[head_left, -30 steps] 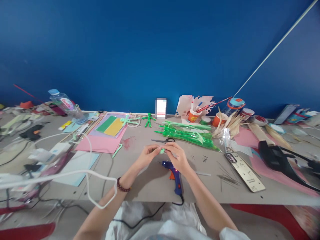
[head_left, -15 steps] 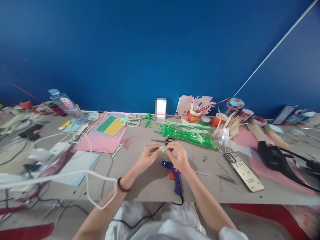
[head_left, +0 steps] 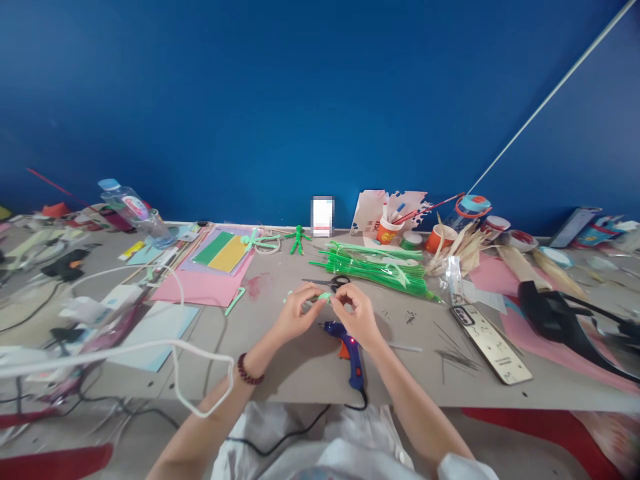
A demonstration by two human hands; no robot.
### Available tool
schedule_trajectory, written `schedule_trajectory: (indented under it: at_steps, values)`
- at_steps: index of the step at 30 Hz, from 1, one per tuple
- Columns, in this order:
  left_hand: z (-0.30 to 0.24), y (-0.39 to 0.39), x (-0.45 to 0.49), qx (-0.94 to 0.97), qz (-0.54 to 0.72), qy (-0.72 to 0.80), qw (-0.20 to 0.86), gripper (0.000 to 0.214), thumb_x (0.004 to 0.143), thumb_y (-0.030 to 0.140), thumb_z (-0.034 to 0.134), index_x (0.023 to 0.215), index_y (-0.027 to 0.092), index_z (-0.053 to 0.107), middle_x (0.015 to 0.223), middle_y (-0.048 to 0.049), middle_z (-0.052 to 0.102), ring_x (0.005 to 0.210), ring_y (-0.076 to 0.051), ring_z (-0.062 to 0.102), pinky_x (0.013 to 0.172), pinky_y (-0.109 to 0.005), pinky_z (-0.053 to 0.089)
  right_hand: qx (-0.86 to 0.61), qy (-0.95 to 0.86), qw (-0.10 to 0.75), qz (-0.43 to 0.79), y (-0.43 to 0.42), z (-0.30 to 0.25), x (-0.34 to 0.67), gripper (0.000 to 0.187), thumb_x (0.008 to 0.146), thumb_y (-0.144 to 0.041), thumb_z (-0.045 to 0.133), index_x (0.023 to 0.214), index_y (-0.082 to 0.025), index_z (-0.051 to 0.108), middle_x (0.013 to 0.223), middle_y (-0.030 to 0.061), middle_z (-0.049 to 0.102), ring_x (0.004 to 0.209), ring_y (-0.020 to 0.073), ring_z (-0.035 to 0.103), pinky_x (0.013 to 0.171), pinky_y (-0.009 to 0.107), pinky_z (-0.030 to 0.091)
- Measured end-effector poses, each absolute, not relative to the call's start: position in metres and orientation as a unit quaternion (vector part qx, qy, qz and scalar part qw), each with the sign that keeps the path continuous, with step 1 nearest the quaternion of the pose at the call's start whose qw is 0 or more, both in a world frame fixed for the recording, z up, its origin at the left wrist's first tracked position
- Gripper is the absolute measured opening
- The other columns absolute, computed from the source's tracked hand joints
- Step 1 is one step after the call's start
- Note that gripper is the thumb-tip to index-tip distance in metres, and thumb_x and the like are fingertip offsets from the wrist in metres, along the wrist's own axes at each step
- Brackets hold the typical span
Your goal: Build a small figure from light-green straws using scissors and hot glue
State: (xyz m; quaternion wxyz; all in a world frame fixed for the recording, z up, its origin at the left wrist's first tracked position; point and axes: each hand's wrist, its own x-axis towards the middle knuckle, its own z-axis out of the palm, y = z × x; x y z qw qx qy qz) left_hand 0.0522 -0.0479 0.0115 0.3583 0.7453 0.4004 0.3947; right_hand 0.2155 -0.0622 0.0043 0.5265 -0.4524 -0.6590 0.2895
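Observation:
Between my two hands is a light green pipe cleaner [head_left: 325, 297], partly hidden by the fingers. My left hand [head_left: 302, 312] pinches it with thumb and fingertips, and a bit of pale green sticks out past the hand's left side. My right hand [head_left: 356, 313] is closed on its other end. Just beyond the fingertips lies a pair of scissors [head_left: 341, 281] with dark handles. Below the hands a blue glue gun [head_left: 354, 357] rests on the table, its small red light lit. A bent light green pipe cleaner piece [head_left: 235, 301] lies to the left.
Bundled green pipe cleaners [head_left: 380, 270] lie behind the hands. A green pipe-cleaner figure [head_left: 299, 240] stands near the wall, beside a blurred white card [head_left: 323, 217]. Pink paper [head_left: 200, 287] is at left, a phone [head_left: 493, 345] at right. A white cable [head_left: 200, 350] crosses over my left forearm.
My fingers have shifted slightly on the light green pipe cleaner, and a pale end now shows left of my left hand. Everything on the table stays in place.

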Motion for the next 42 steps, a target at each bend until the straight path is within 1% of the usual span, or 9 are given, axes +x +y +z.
schedule_trajectory:
  at_steps: [5, 7, 10, 13, 16, 25, 29, 36, 42]
  values:
    - [0.013, -0.047, 0.055, 0.698, 0.4, 0.402, 0.436, 0.034, 0.083, 0.045, 0.05, 0.078, 0.014, 0.064, 0.077, -0.0056, 0.059, 0.074, -0.016, 0.051, 0.063, -0.024, 0.04, -0.446, -0.645, 0.537, 0.311, -0.064, 0.005, 0.215, 0.015, 0.082, -0.025, 0.054, 0.069, -0.019, 0.052, 0.067, 0.0001, 0.052, 0.06, 0.0117, 0.05, 0.057, 0.024, 0.044]
    - [0.014, -0.046, 0.055, 0.656, 0.401, 0.408, 0.493, 0.037, 0.08, 0.048, 0.053, 0.075, 0.014, 0.064, 0.071, -0.0036, 0.058, 0.068, -0.014, 0.05, 0.061, -0.024, 0.039, -0.43, -0.637, 0.549, 0.329, -0.064, 0.005, 0.217, 0.011, 0.084, -0.027, 0.052, 0.078, -0.018, 0.056, 0.074, 0.0026, 0.056, 0.065, 0.0127, 0.054, 0.06, 0.024, 0.047]
    - [0.014, -0.044, 0.053, 0.579, 0.391, 0.421, 0.578, 0.038, 0.075, 0.051, 0.058, 0.071, 0.014, 0.064, 0.057, 0.0007, 0.053, 0.056, -0.01, 0.044, 0.055, -0.023, 0.035, -0.395, -0.658, 0.548, 0.333, -0.062, 0.006, 0.224, 0.016, 0.087, -0.027, 0.048, 0.091, -0.019, 0.062, 0.089, 0.0071, 0.061, 0.076, 0.015, 0.059, 0.066, 0.027, 0.05]
    - [0.014, -0.043, 0.05, 0.534, 0.362, 0.417, 0.641, 0.038, 0.071, 0.051, 0.061, 0.068, 0.012, 0.065, 0.049, 0.002, 0.048, 0.048, -0.008, 0.038, 0.048, -0.023, 0.029, -0.361, -0.706, 0.526, 0.308, -0.061, 0.01, 0.23, 0.018, 0.087, -0.024, 0.05, 0.089, -0.021, 0.067, 0.093, 0.0076, 0.064, 0.084, 0.017, 0.061, 0.074, 0.03, 0.05]
    - [0.016, -0.042, 0.048, 0.528, 0.334, 0.397, 0.673, 0.037, 0.071, 0.048, 0.062, 0.065, 0.012, 0.064, 0.048, 0.0014, 0.048, 0.047, -0.008, 0.037, 0.046, -0.024, 0.026, -0.348, -0.729, 0.51, 0.297, -0.059, 0.011, 0.233, 0.015, 0.084, -0.024, 0.056, 0.086, -0.023, 0.07, 0.086, 0.0059, 0.067, 0.08, 0.0177, 0.062, 0.074, 0.032, 0.051]
    - [0.016, -0.04, 0.041, 0.509, 0.303, 0.375, 0.713, 0.032, 0.072, 0.042, 0.062, 0.062, 0.011, 0.061, 0.049, 0.0024, 0.045, 0.046, -0.007, 0.037, 0.047, -0.024, 0.024, -0.335, -0.76, 0.475, 0.289, -0.056, 0.01, 0.236, 0.012, 0.084, -0.025, 0.059, 0.085, -0.024, 0.071, 0.077, 0.0041, 0.07, 0.077, 0.0184, 0.063, 0.073, 0.032, 0.05]
    - [0.016, -0.039, 0.039, 0.526, 0.271, 0.378, 0.712, 0.031, 0.071, 0.042, 0.062, 0.061, 0.013, 0.063, 0.047, 0.0024, 0.043, 0.046, -0.008, 0.035, 0.046, -0.025, 0.022, -0.333, -0.77, 0.472, 0.272, -0.057, 0.009, 0.236, 0.013, 0.085, -0.027, 0.058, 0.084, -0.024, 0.07, 0.081, 0.0047, 0.068, 0.078, 0.0177, 0.062, 0.073, 0.031, 0.051]
    - [0.018, -0.04, 0.041, 0.552, 0.279, 0.405, 0.674, 0.032, 0.071, 0.045, 0.062, 0.058, 0.016, 0.062, 0.047, 0.0021, 0.044, 0.047, -0.009, 0.033, 0.046, -0.026, 0.022, -0.334, -0.793, 0.439, 0.259, -0.058, 0.008, 0.232, 0.015, 0.089, -0.025, 0.049, 0.085, -0.022, 0.063, 0.084, 0.0059, 0.061, 0.08, 0.017, 0.058, 0.073, 0.03, 0.049]
    - [0.014, -0.043, 0.047, 0.593, 0.327, 0.412, 0.61, 0.037, 0.076, 0.05, 0.056, 0.067, 0.014, 0.06, 0.056, 0.0023, 0.045, 0.052, -0.008, 0.033, 0.049, -0.024, 0.025, -0.361, -0.756, 0.479, 0.262, -0.059, 0.007, 0.225, 0.01, 0.087, -0.024, 0.05, 0.081, -0.021, 0.058, 0.081, 0.0046, 0.059, 0.073, 0.0154, 0.055, 0.065, 0.027, 0.047]
